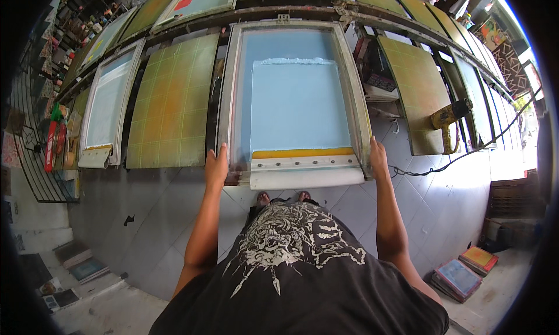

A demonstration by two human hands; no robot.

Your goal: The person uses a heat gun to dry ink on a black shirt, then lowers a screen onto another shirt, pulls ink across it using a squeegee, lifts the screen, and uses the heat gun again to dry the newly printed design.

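A wooden-edged screen printing frame (356, 102) lies in front of me, its mesh pale blue. My left hand (216, 168) grips the near end of its left rail, thumb up along the side. On the opposite rail, at about the same height, my right hand (378, 158) is closed in the same way. Fingers under the rails are partly hidden. Between the hands, a squeegee (305, 178) with a white bolted handle and yellow blade rests across the frame's near end. A ridge of light blue ink (297, 61) runs along the far part of the mesh.
Yellow-green gridded boards (170, 105) flank the frame. Another screen with a squeegee (95, 157) lies further left. At right, a yellow-and-black heat gun (447, 121) sits on a board, near a dangling black cable (428, 173). More screens line the far rail.
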